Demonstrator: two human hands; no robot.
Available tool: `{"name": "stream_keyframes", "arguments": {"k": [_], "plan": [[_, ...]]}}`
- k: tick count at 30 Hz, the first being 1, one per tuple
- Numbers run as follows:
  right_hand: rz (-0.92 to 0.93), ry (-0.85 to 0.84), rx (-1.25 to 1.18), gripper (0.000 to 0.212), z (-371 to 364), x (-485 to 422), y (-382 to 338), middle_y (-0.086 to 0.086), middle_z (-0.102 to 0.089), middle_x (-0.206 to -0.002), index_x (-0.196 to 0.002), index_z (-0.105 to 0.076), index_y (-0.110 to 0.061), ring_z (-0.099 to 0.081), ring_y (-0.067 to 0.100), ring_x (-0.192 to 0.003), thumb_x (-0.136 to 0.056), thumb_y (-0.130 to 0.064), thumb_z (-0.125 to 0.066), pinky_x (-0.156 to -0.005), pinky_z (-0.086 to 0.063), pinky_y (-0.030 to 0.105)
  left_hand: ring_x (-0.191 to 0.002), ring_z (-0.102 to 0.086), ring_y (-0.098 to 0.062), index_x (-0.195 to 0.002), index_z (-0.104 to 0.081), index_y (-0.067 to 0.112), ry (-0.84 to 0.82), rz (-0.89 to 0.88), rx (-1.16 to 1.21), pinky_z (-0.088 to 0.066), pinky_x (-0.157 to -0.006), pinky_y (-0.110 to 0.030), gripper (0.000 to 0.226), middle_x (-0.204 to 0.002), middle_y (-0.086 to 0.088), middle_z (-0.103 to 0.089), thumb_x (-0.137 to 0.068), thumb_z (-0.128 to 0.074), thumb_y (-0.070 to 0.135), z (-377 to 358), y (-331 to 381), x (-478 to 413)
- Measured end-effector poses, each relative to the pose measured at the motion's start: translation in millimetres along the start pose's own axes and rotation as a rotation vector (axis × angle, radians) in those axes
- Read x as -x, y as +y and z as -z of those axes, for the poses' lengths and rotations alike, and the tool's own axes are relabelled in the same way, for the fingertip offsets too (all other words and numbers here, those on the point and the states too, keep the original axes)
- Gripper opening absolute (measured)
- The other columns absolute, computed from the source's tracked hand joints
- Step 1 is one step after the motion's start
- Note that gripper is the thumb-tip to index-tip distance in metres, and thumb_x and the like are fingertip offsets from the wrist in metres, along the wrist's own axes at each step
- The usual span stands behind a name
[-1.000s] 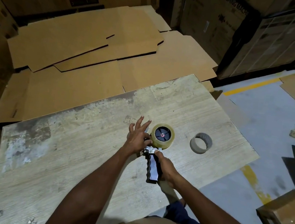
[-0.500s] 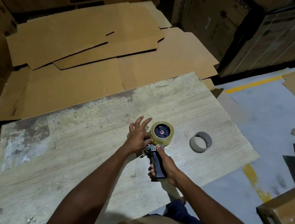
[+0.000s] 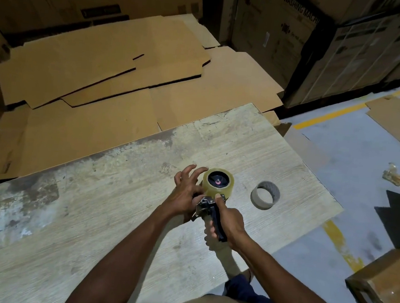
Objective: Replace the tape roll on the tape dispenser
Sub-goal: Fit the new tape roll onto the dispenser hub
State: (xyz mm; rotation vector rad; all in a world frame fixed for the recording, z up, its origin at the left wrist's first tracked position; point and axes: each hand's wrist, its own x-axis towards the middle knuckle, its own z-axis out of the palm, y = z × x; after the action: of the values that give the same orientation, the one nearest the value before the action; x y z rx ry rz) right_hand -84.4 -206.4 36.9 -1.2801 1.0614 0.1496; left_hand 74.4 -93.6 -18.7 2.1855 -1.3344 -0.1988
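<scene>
Tape dispenser [image 3: 206, 204] is held just above the wooden table [image 3: 79, 225], over its near-right part, not far from the right corner. The right hand [image 3: 227, 222] is wrapped round the black handle with its fingers curled tight, and the thumb reaches up to the foot of the clear tape roll [image 3: 217, 189]. That roll is mounted on the tape dispenser's hub. Its dark centre, with a small reddish spot, faces upward.

The left hand [image 3: 185, 191] is at the metal front of the tool, on the side away from the handle. Its upper fingers fan out wide beside the roll, while the thumb and lower fingers bunch at the metal plate. From where I stand I cannot tell whether they pinch a tape end or only touch the metal, since the hand covers that spot and the tape is see-through. Much of the handle is hidden inside the right fist.

An empty cardboard core [image 3: 265, 195] lies flat, hole up, near the table's right corner, close to the roll but apart from it. Flattened cardboard sheets [image 3: 104, 75] lie beyond the far edge. Printed cartons [image 3: 276, 37] stand behind them in dim light, their lettering cut off at the top. A brown box [image 3: 385, 283] is cropped at the lower right.
</scene>
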Motion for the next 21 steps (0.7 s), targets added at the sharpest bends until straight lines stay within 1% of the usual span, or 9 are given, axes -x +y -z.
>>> {"name": "stream_keyframes", "arguments": {"k": [5,7,11,13,15,18,19,20,21], "plan": [[0.007,0.016,0.031,0.077,5,-1,-7,0.019,-0.071,-0.063,-0.075,-0.075,0.004,-0.065,0.028,-0.050,-0.096,-0.066,-0.051,-0.051,-0.054,0.032,-0.155,-0.014,-0.035,-0.081,-0.079,0.020,-0.043,-0.103,-0.083,-0.015,-0.112,-0.058,0.016,-0.164,-0.001,-0.035,-0.091,-0.070,0.027,15,2,-2],[0.022,0.011,0.044,0.077,8,-1,-11,0.019,-0.071,-0.064,-0.076,-0.076,0.004,-0.065,0.028,-0.051,-0.096,-0.066,-0.049,-0.052,-0.054,0.032,-0.156,-0.014,-0.034,-0.079,-0.079,0.018,-0.061,-0.125,-0.106,-0.014,-0.113,-0.058,0.016,-0.164,0.000,-0.035,-0.090,-0.070,0.025,22,6,-4],[0.027,0.024,0.065,0.075,14,-7,-18,0.019,-0.072,-0.065,-0.084,-0.076,0.005,-0.066,0.029,-0.053,-0.097,-0.065,-0.049,-0.051,-0.055,0.032,-0.156,-0.015,-0.030,-0.077,-0.078,0.016,-0.040,-0.157,-0.124,-0.010,-0.114,-0.051,0.016,-0.162,0.001,-0.038,-0.090,-0.073,0.023,34,15,-8],[-0.004,0.048,0.058,0.076,22,-11,-20,0.019,-0.071,-0.066,-0.087,-0.075,0.006,-0.066,0.029,-0.053,-0.096,-0.065,-0.049,-0.050,-0.053,0.031,-0.155,-0.016,-0.028,-0.079,-0.079,0.018,-0.008,-0.131,-0.090,-0.010,-0.115,-0.050,0.013,-0.159,0.002,-0.039,-0.089,-0.073,0.023,40,15,-5],[-0.035,0.064,0.056,0.080,35,-20,-22,0.020,-0.071,-0.068,-0.089,-0.075,0.006,-0.065,0.030,-0.053,-0.090,-0.070,-0.051,-0.051,-0.052,0.032,-0.154,-0.017,-0.027,-0.078,-0.079,0.022,0.008,-0.069,-0.045,-0.013,-0.116,-0.052,0.012,-0.158,0.004,-0.041,-0.089,-0.075,0.025,47,13,-2],[-0.073,0.005,0.096,0.088,48,-25,-22,0.021,-0.070,-0.072,-0.095,-0.073,0.006,-0.063,0.031,-0.055,-0.071,-0.077,-0.053,-0.050,-0.050,0.033,-0.152,-0.016,-0.022,-0.078,-0.078,0.021,-0.081,0.005,-0.028,-0.015,-0.117,-0.053,0.015,-0.156,0.005,-0.040,-0.091,-0.074,0.026,54,13,-1],[-0.077,-0.020,0.098,0.090,50,-25,-22,0.021,-0.069,-0.072,-0.097,-0.072,0.006,-0.062,0.030,-0.054,-0.068,-0.077,-0.054,-0.049,-0.050,0.032,-0.151,-0.016,-0.021,-0.079,-0.077,0.020,-0.117,0.024,-0.023,-0.017,-0.117,-0.053,0.016,-0.155,0.005,-0.039,-0.092,-0.074,0.028,55,13,-1],[-0.079,-0.042,0.098,0.089,51,-24,-23,0.021,-0.068,-0.072,-0.098,-0.072,0.006,-0.061,0.030,-0.053,-0.068,-0.076,-0.055,-0.049,-0.049,0.032,-0.150,-0.017,-0.021,-0.080,-0.076,0.021,-0.146,0.045,-0.007,-0.018,-0.117,-0.052,0.017,-0.153,0.005,-0.039,-0.093,-0.073,0.030,57,13,-2],[-0.082,-0.066,0.103,0.086,53,-22,-26,0.020,-0.067,-0.072,-0.099,-0.071,0.006,-0.061,0.029,-0.052,-0.074,-0.075,-0.054,-0.048,-0.048,0.031,-0.148,-0.018,-0.021,-0.081,-0.075,0.023,-0.165,0.069,0.018,-0.019,-0.117,-0.051,0.017,-0.150,0.006,-0.039,-0.094,-0.073,0.032,60,13,-3]]}}
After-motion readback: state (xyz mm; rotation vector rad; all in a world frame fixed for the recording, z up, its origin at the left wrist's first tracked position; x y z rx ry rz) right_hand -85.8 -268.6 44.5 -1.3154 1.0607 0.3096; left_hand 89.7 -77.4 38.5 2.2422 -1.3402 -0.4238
